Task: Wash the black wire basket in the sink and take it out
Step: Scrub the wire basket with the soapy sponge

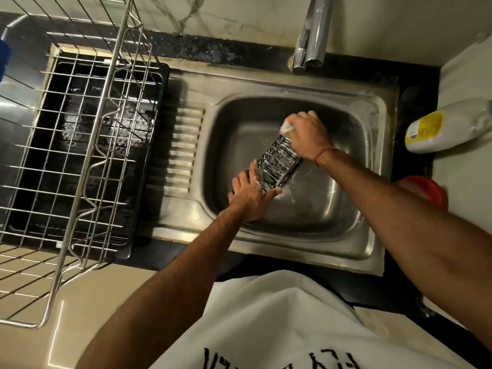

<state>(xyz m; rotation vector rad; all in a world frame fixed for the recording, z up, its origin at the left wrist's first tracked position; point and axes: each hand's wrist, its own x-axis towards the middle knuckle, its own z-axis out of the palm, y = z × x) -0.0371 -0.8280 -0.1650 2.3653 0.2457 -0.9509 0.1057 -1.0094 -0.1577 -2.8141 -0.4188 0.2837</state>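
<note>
Fingers of the left hand [249,194] clamp the soapy black wire basket [277,163] over the steel sink [372,107]; the right hand [308,134] grips a pale sponge [287,127] at its far end.

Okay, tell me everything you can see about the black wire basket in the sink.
The black wire basket is a small oblong grid of thin dark wire, streaked with white suds. It is held tilted over the steel sink. The left hand grips its near end, and the right hand presses a soapy sponge against its far end.
</note>
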